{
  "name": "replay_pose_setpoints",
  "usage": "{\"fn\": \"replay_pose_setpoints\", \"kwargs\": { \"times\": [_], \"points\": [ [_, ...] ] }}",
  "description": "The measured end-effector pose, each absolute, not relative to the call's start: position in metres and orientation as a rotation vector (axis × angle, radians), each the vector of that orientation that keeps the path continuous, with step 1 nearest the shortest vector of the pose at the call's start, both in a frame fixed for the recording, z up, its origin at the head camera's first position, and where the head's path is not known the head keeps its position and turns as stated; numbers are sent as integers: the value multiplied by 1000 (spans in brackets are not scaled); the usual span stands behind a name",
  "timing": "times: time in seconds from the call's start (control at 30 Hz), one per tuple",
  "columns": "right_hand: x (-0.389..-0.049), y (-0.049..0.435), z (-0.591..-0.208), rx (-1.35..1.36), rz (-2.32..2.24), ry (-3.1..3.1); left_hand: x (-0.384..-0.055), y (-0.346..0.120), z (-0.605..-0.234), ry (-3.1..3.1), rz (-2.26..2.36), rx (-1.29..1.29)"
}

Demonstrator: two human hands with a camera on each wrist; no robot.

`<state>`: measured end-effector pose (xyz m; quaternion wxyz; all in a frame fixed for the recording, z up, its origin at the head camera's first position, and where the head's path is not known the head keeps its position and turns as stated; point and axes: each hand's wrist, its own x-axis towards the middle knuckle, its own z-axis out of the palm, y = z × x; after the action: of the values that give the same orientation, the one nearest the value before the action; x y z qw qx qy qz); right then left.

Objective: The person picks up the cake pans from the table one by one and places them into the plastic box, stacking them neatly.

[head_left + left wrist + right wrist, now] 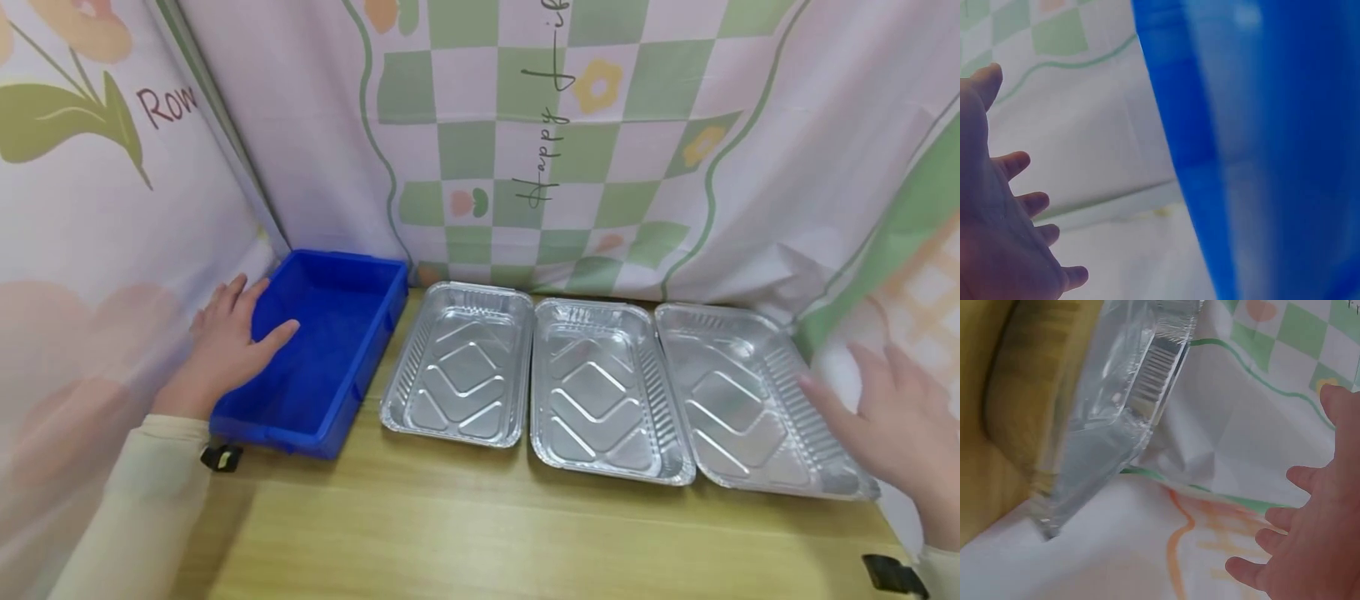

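In the head view my left hand [228, 346] is spread above the left side of a blue plastic tray [315, 358], holding nothing. The left wrist view shows that hand [1004, 206] with fingers apart and a gap between it and the blue wall [1179, 125]. At the far right my right hand [892, 408], a little blurred, hovers by the outer edge of the right foil tray [742, 408]. Its fingers are spread and grip nothing, as the right wrist view confirms for the hand [1310, 519], apart from the foil tray [1129, 394].
Two more foil trays, the left one [465, 367] and the middle one [600, 392], stand in a row between the blue tray and the right foil tray. All rest on a wooden table [450, 525]. Printed cloth [315, 150] hangs behind and at both sides.
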<state>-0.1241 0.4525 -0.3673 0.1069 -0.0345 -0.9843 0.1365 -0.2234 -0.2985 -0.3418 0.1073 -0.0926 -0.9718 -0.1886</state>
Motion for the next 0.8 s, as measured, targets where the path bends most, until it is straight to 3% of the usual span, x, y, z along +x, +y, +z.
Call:
{"fn": "replay_pose_setpoints", "kwargs": {
  "times": [0.33, 0.8],
  "points": [
    [-125, 454, -407, 15, 511, -2848, -187, -356, -368, -2852, -591, -191],
    [-76, 496, -445, -257, 834, -2887, -185, -352, -395, -2799, -714, -139]
  ]
}}
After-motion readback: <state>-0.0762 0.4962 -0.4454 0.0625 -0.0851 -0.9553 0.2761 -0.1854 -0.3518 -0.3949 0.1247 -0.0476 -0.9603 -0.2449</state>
